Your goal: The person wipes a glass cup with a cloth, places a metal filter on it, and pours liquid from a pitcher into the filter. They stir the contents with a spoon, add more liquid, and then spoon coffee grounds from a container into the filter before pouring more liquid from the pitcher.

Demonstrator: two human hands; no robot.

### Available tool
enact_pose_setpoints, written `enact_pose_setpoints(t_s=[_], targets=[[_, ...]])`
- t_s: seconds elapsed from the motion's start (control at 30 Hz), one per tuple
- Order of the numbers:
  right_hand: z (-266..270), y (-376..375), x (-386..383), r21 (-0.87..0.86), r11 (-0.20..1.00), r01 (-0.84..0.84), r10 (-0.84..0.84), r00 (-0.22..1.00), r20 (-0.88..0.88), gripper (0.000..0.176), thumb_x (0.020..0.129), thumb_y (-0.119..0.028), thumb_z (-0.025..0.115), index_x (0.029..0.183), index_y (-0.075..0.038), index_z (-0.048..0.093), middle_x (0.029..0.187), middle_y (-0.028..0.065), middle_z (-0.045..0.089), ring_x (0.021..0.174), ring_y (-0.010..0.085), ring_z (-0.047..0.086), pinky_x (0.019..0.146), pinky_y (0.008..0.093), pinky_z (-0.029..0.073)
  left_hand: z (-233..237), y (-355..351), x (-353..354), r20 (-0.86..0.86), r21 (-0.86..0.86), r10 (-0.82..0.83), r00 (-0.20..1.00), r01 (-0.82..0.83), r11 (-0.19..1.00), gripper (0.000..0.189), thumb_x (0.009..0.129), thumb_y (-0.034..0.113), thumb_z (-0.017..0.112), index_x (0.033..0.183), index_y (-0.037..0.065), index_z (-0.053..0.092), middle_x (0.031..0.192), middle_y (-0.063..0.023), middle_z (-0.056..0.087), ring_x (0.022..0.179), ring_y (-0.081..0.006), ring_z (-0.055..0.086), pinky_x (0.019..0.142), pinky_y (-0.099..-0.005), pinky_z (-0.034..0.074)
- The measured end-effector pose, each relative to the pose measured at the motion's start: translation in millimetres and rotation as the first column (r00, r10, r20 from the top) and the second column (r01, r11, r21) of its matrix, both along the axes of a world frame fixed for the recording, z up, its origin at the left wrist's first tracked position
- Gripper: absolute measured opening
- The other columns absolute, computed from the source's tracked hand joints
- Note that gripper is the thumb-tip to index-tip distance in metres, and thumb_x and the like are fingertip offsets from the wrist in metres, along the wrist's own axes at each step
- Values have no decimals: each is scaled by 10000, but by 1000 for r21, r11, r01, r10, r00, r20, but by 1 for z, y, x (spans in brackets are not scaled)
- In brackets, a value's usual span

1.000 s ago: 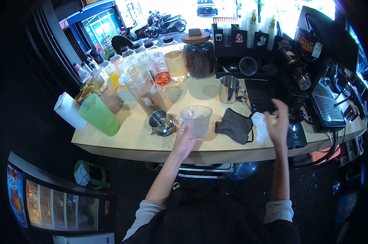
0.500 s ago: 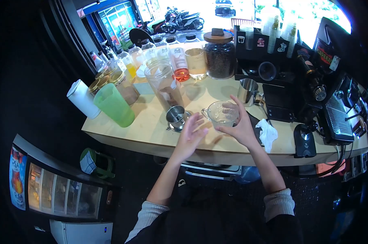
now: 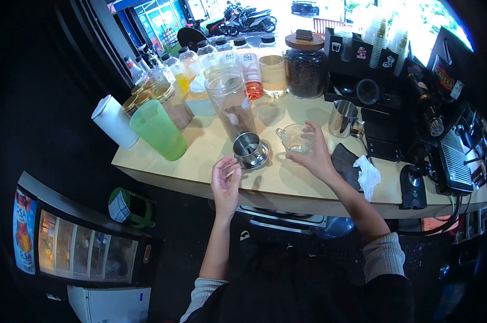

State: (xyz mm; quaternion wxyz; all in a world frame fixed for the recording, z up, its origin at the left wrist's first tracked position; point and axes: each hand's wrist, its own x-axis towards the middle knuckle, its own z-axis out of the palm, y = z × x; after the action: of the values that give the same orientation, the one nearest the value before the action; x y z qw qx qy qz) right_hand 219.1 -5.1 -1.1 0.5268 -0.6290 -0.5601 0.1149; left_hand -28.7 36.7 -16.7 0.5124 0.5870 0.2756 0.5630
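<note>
Your right hand (image 3: 318,157) curves round the clear glass cup (image 3: 295,141) on the tan counter (image 3: 200,153), grip unclear. Your half-open left hand (image 3: 225,183) is by the round silver metal cup (image 3: 248,148). Dark beans (image 3: 305,72) fill the wood-topped glass jar (image 3: 306,59).

"What did the person wear?"
"A black top (image 3: 308,293), at the frame's bottom centre."
"And the cuffs (image 3: 384,256)?"
"Pale grey, ribbed, on both forearms, leaving the hands (image 3: 225,185) bare."
</note>
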Motion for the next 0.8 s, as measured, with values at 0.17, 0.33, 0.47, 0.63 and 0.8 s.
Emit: enact_pose_setpoints(t_s=[0.17, 0.33, 0.47, 0.63, 0.8], targets=[[40, -23, -11, 164, 984, 64, -112, 948, 297, 754, 656, -159, 822, 1275, -29, 411, 1239, 186, 446, 1119, 309, 507, 920, 373, 442, 3, 20, -17, -348, 237, 167, 923, -86, 968, 627, 765, 170, 751, 1279, 3, 433, 1208, -132, 530, 1124, -233, 525, 954, -365, 416], [38, -25, -58, 48, 973, -228, 224, 972, 64, 309, 809, -104, 699, 1060, 20, 571, 893, 134, 642, 686, 216, 636, 633, 299, 506, -2, 42, -10, -599, 381, 208, 773, 47, 923, 1031, 573, 371, 872, 1368, -2, 331, 1289, -196, 470, 1212, -328, 456, 982, -461, 370], [19, -5, -76, -63, 975, -213, 212, 977, -21, 258, 840, -140, 689, 1006, 35, 599, 847, 120, 663, 647, 139, 634, 574, 285, 509, -7, 59, -2, -692, 339, 176, 701, 100, 935, 1125, 532, 408, 883, 1389, -6, 284, 1277, -210, 478, 1205, -345, 461, 1030, -459, 309], [-3, 18, -80, -111, 969, -221, 205, 968, -144, 223, 850, -139, 689, 952, 39, 603, 784, 84, 648, 624, 106, 610, 546, 257, 486, -11, 67, 4, -662, 320, 130, 738, 122, 940, 1078, 545, 341, 887, 1382, 1, 298, 1222, -207, 521, 1148, -359, 503, 992, -460, 354], [-7, 22, -86, -100, 933, -346, 258, 836, -484, 148, 899, -132, 637, 914, 9, 596, 738, 35, 629, 582, 63, 550, 527, 216, 446, -17, 69, 3, -611, 303, 124, 782, 86, 949, 1018, 574, 284, 878, 1374, -1, 315, 1177, -215, 547, 1089, -356, 536, 936, -452, 408]])
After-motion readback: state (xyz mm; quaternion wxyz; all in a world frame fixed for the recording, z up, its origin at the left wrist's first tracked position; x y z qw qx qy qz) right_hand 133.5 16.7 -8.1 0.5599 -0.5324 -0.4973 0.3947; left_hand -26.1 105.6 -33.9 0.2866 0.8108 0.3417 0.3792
